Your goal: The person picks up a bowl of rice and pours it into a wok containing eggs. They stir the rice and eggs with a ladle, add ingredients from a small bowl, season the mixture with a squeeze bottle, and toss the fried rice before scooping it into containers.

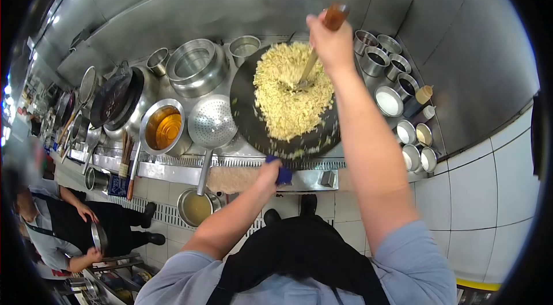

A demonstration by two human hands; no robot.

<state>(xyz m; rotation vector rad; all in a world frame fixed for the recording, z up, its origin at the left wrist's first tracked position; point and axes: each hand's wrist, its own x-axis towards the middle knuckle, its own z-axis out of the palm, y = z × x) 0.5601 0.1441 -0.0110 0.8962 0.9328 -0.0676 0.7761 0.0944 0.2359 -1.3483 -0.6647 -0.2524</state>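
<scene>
A large dark wok (245, 115) holds a heap of yellow fried rice (288, 110). At the wok's near edge my left hand (269, 172) is closed round a blue cloth (283, 175). Above the rice, my right hand (331, 40) grips the wooden handle (335, 17) of a metal ladle or spatula, whose lower end is in the rice and partly hidden by it. A perforated strainer (212, 120) lies left of the wok.
Left stand a pot of orange oil (168, 127), stacked steel pots (197, 69) and another wok (112, 97). Seasoning tins (389, 101) and bottles (424, 95) line the right side. A bucket (196, 207) is below the counter. A co-worker (75, 218) holds a pan at left.
</scene>
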